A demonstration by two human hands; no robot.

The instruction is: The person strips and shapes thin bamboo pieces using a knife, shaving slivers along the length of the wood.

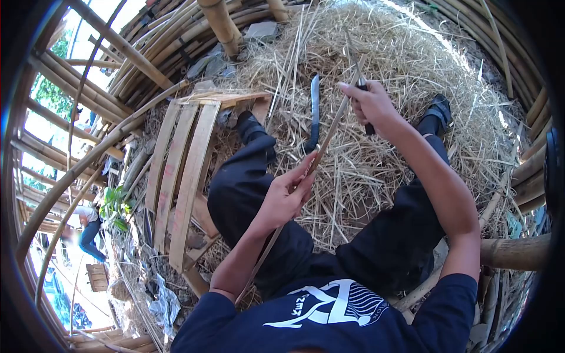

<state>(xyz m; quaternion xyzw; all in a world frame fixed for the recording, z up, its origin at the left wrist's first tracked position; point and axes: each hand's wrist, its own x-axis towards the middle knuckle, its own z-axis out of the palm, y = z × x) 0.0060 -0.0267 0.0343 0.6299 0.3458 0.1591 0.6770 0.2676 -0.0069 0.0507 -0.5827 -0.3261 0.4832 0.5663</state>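
Observation:
My left hand [286, 197] is closed round a long thin bamboo strip [333, 130], which slants from beside my lap up toward my other hand. My right hand [374, 107] grips a knife by its black handle [369, 127]. The knife's narrow blade [351, 48] points away from me and lies against or very close to the strip's far end; contact is hard to make out. Between my feet, a machete [315, 105] with a curved dark handle rests on the shavings, apart from both hands.
Pale bamboo shavings [359, 194] cover the ground around my legs. A slatted wooden crate or pallet [191, 176] stands close on my left. Bamboo poles [220, 26] are stacked and propped at the back and both sides. Another person [90, 232] is far off at left.

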